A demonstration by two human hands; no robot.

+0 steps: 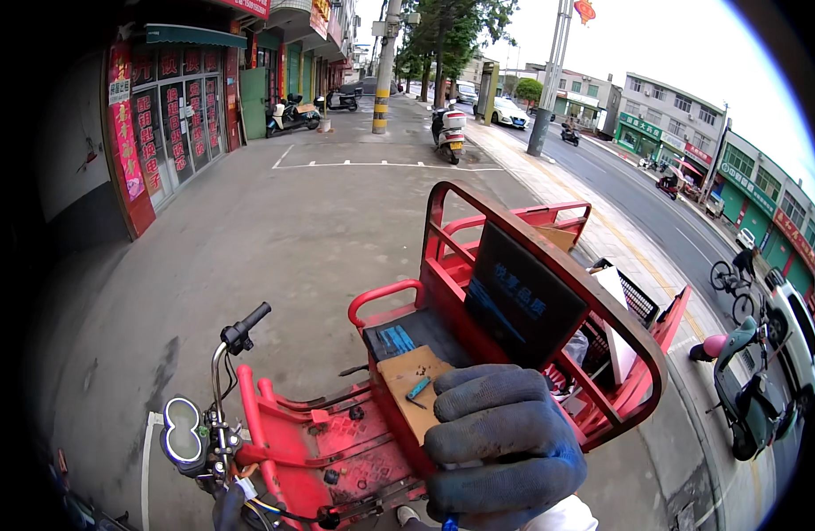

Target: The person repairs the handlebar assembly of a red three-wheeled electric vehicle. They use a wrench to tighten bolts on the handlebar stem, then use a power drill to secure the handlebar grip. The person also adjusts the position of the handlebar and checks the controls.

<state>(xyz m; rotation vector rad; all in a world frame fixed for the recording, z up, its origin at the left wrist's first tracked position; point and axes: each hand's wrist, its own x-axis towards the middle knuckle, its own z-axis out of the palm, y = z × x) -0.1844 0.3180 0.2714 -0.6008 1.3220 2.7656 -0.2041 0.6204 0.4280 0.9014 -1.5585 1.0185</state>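
My right hand (509, 434), in a dark work glove, is raised large over the seat side of a red cargo tricycle (301, 451). Its fingers are curled, and a bit of blue (450, 524) shows below them; what it is I cannot make out. Low by the handlebar, my gloved left hand (228, 511) is partly cut off, its fingertips closed at coloured wires (268, 508) with a white connector (246, 488). On the seat lies a piece of cardboard (407, 367) bearing a teal-handled tool (418, 388), probably a utility knife, and a small dark piece.
A red rail frame (438, 212) rises behind the padded backrest (522, 305); crates and panels fill the cargo bed. The handlebar grip (253, 323) and round-lobed dashboard (184, 432) stand left. A green scooter (745, 398) is parked right, a white-boxed scooter (448, 133) ahead.
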